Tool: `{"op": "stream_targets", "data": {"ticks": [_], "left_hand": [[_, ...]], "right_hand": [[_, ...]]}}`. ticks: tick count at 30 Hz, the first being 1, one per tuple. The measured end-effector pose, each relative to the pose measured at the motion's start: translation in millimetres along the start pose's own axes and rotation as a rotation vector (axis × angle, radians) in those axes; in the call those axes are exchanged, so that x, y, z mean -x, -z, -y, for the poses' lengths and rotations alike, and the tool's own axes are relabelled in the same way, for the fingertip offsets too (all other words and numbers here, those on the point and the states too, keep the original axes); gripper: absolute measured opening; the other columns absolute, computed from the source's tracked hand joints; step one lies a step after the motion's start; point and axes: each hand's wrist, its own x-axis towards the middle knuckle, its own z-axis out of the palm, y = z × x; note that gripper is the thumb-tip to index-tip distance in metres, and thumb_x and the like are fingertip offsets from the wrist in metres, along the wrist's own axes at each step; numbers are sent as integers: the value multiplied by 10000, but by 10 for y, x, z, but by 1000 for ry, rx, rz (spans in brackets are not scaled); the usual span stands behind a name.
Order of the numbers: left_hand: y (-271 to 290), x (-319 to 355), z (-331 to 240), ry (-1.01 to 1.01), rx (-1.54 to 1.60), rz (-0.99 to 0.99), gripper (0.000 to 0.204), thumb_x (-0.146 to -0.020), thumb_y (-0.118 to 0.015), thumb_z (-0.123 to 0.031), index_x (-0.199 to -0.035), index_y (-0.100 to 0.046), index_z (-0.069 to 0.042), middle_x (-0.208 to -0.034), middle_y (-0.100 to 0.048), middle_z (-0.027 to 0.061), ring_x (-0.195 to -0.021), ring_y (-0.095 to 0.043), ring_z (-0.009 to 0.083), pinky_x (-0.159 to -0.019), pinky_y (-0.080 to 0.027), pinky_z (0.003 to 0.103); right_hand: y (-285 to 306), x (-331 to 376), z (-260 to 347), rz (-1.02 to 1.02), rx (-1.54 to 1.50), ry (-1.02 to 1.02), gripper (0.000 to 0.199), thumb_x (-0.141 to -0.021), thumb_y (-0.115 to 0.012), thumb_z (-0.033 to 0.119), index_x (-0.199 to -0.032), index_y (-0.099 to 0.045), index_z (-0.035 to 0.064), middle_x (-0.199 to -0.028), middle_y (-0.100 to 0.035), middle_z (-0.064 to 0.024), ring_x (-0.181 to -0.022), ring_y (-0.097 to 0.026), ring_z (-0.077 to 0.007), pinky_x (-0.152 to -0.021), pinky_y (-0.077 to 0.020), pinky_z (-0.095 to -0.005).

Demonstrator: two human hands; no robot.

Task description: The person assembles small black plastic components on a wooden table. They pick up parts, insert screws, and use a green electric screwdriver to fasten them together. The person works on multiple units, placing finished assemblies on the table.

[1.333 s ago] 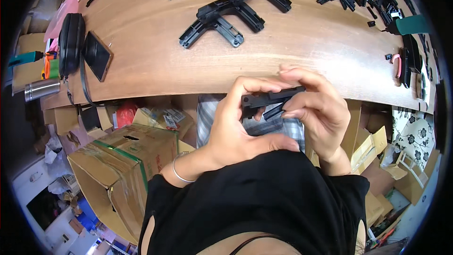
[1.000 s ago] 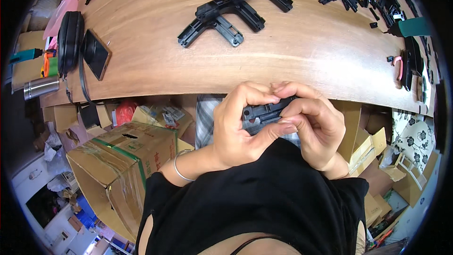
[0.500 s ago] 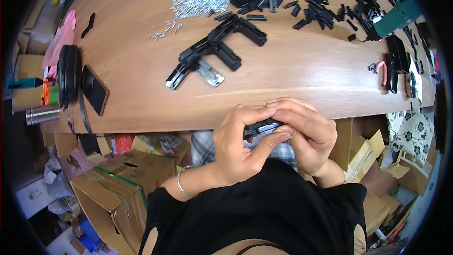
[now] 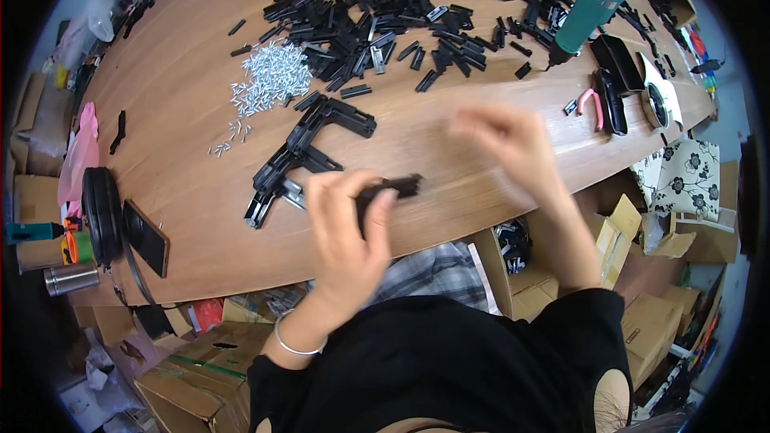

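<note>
Bright light glosses the tabletop [image 4: 204, 220], motion smears the hands [image 4: 515, 143], and fisheye edges curve into black.

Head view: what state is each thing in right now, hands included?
Left hand: closed on the black part.
Black part: held above the table.
Right hand: raised, blurred; grip unclear.
Small silver fasteners: loose, heaped, some strays.
Phone: screen dark.
Black case: closed.
Right-hand cardboard box: flap open.
</note>
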Motion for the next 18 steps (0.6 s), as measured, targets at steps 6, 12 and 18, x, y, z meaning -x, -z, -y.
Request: {"op": "stream_targets", "data": {"ticks": [6, 12, 18], "left_hand": [[138, -210, 167, 71, -397, 17, 134, -764, -619, -39, -873, -544, -21, -864, -493, 114, -867, -490, 308, -757, -395, 394], [154, -243, 216, 48, -566, 50, 249, -725, -657, -76, -955, -564, -61, -1162, -430, 140, -1188, -324, 363, -927, -331, 468], [54, -329, -5, -74, -332, 121, 557, -673, -697, -80, -1194, -501, -75, -1334, -374, 106, -1262, -274, 347, -999, -225, 476]], "right_hand": [[564, -1085, -834, -513, 1277, 281, 485, -770, -545, 18, -1244, -472, 91, -972, -609, -187, -956, -536, -363, -794, -474, -373], [853, -1269, -965, -447, 1318, 4, 555, -786, -529, 66, -1318, -396, 158, -919, -609, -188, -845, -583, -342, -723, -507, -386], [602, -628, -149, -212, 332, 164, 644, -717, -663, 59, -1305, -425, 170, -809, -574, -72, -724, -579, -146, -699, -481, -320]]}}
